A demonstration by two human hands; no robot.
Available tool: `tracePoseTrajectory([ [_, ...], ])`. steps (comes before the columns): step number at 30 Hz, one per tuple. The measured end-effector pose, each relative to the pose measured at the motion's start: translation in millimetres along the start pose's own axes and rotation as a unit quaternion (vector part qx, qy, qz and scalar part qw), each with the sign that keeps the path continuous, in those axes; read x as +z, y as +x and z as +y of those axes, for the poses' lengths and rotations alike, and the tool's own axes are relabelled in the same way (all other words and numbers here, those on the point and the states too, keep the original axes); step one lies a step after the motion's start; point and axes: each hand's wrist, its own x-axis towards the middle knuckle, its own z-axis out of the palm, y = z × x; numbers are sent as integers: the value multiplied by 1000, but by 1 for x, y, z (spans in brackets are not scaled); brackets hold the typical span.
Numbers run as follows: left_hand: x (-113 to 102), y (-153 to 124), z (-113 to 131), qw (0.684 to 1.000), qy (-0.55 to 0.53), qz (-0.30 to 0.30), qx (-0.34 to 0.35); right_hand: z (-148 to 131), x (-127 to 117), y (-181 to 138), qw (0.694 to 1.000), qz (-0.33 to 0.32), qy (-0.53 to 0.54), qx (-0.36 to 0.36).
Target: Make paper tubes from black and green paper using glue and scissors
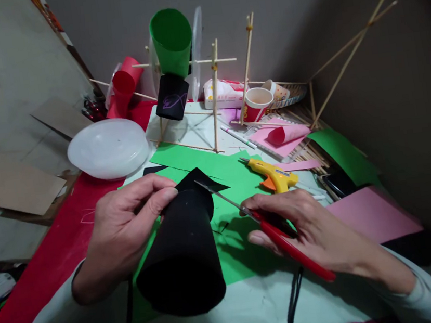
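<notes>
My left hand [129, 224] grips a black paper cup shape [183, 249], a tapered tube lying on its side with its wide end toward me. Black paper flaps stick out at its far, narrow end. My right hand [310, 228] holds red-handled scissors [284, 242], and their blades [220, 196] reach left into the black flaps at the tube's far end. Both hands work above a green paper sheet [233, 175] on the table.
A yellow glue gun [274, 175] lies just behind the scissors. Further back stand a wooden stick frame [215, 96] carrying a green cup [171, 41] and a black cup [171, 97], red cups [124, 91], a white plastic lid [107, 148], a paper cup [256, 104], and pink paper [367, 213].
</notes>
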Motion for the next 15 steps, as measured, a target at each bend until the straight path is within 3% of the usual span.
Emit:
tracePoseTrajectory([
  [8,-8,3,8,997,-58,-28,-50,3,-2,-2,1000,-13,1,-23],
  [15,-3,5,5,995,-48,-86,10,3,-2,-1,998,-54,-6,11],
])
